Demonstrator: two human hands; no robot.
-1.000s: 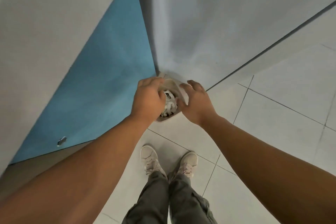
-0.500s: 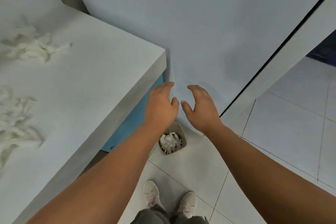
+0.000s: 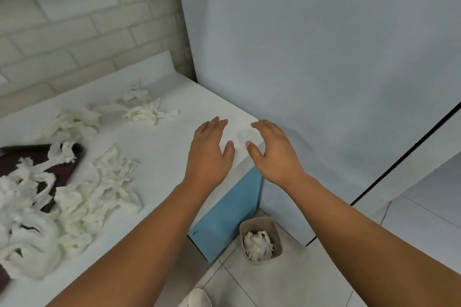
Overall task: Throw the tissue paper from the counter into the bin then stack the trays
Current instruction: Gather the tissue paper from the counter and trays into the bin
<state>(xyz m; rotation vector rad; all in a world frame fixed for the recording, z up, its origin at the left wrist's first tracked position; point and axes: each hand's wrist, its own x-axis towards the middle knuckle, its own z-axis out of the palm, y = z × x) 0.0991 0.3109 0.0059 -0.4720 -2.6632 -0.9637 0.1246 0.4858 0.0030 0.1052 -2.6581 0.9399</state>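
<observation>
Both hands empty: my left hand (image 3: 209, 149) and right hand (image 3: 274, 152) hover, fingers spread, over the counter (image 3: 162, 152) corner. The bin (image 3: 260, 239) on the floor holds some, but loads of tissue paper (image 3: 82, 202) litters the counter, partly covering a dark tray (image 3: 37, 157). Stacking's not begun, I'd say.

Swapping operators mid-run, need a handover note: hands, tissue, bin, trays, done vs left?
Left hand: open, empty, above the corner of the white counter.
Right hand: open, empty, beside it.
Shredded white tissue paper: several piles on the counter, some draped over the dark brown tray.
Small beige plastic bin: on the floor by the blue cabinet side, holding some tissue.
Done: part of the tissue binned.
Left: bin the rest, then stack the trays; only one tray clearly in view.
</observation>
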